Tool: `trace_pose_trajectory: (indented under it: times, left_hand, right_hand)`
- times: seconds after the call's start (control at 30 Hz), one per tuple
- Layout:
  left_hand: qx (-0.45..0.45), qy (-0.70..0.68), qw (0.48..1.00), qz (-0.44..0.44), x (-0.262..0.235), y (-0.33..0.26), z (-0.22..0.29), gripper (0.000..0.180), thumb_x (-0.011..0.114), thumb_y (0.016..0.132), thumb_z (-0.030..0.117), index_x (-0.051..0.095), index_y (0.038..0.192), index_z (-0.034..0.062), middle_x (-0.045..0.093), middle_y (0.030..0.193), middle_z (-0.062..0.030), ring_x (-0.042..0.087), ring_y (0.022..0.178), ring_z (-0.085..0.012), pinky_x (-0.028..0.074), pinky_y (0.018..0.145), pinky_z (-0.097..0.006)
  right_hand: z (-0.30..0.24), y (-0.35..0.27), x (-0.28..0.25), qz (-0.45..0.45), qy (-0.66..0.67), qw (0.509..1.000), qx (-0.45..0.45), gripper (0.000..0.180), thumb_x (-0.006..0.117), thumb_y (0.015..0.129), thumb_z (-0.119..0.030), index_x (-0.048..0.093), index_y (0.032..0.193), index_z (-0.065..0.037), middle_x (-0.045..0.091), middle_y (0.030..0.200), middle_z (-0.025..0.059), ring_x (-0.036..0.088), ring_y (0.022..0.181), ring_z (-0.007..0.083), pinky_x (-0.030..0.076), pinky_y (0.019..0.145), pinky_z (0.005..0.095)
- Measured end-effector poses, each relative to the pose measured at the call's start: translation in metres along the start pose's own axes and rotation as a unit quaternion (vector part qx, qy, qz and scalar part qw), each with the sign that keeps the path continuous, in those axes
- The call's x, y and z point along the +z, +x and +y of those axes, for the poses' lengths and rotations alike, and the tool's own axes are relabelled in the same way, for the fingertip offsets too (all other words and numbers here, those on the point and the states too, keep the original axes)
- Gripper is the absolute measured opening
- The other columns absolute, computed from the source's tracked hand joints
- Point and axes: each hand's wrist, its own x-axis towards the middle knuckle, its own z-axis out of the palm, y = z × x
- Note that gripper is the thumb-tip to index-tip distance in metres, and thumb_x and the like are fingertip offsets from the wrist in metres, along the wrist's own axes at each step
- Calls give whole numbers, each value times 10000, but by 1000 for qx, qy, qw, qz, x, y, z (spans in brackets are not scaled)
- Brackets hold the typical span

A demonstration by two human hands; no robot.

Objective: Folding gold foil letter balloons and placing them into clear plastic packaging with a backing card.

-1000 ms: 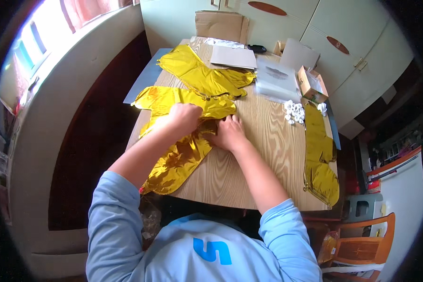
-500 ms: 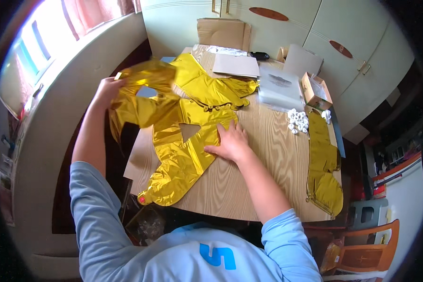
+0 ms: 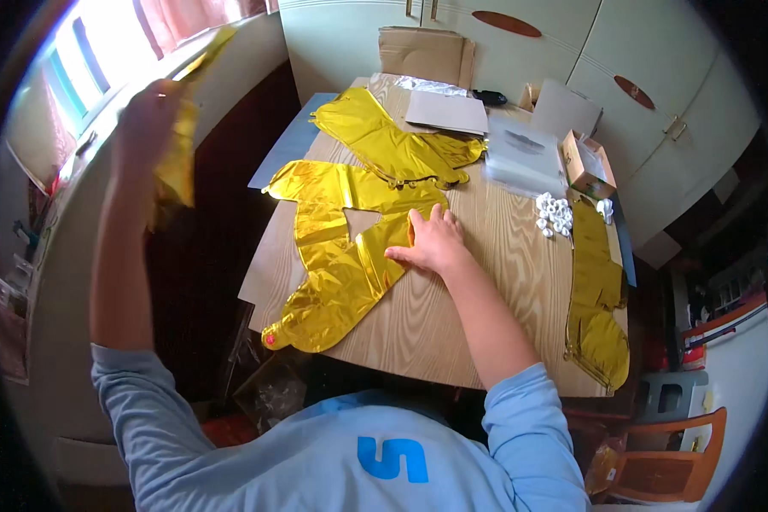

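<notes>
My left hand (image 3: pixel 145 119) is raised near the window, closed on a thin gold foil balloon (image 3: pixel 179 158) that hangs limp and looks blurred. On the table, a flat gold foil balloon (image 3: pixel 328 282) with an opening in its middle lies to the left, a small red mark at its near end. My right hand (image 3: pixel 438 242) rests at this balloon's right edge, thumb and fingers apart. Just beyond, partly touching it, lies a stack of gold foil (image 3: pixel 375 132). Another folded gold foil piece (image 3: pixel 595 299) lies along the table's right side.
At the back of the wooden table (image 3: pixel 478 324) are a grey-white card (image 3: pixel 446 111), clear plastic bags (image 3: pixel 525 154) and a small cardboard box (image 3: pixel 590 166). White curled pieces (image 3: pixel 555 215) sit near the right edge. A wooden chair (image 3: pixel 670 461) stands at the lower right; a wall and windowsill run along the left.
My left hand has lifted a gold foil balloon off the others, up and to the left, uncovering the far left part of the one beneath. My right hand stays at that balloon's edge.
</notes>
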Motion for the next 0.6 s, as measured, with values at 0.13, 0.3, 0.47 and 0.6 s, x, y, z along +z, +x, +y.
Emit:
trace_pose_trajectory:
  times: [0.13,0.3,0.47,0.6]
  left_hand:
    - [139,-9,973,-183,60,-152,135,237,614,969,341,682,1063,134,666,680,-166,691,672,-383,549,631,-517]
    - [103,-149,884,-431,93,-269,225,309,585,919,281,569,1056,4,710,790,-231,709,734,-419,570,670,-512]
    - [160,-417,760,-471,99,-324,268,646,704,911,319,464,1426,13,706,1097,-256,682,1037,-430,551,895,-482]
    - [228,-416,762,-441,104,-290,241,609,725,883,316,525,1390,43,668,1219,-222,632,1150,-411,497,997,-487]
  right_hand:
    - [30,-8,26,83,275,958,20,975,631,812,-771,458,1486,-88,508,1429,263,508,1297,427,404,1107,488]
    - [68,-83,13,-95,714,681,131,991,397,896,-839,484,1449,-22,661,1197,238,680,999,335,510,942,460]
    - [121,-113,34,-20,624,778,70,572,735,808,-7,545,1345,37,672,1012,98,640,838,147,530,723,275]
    - [183,-92,52,152,449,879,55,429,684,865,3,586,1282,11,655,857,20,597,711,107,507,660,254]
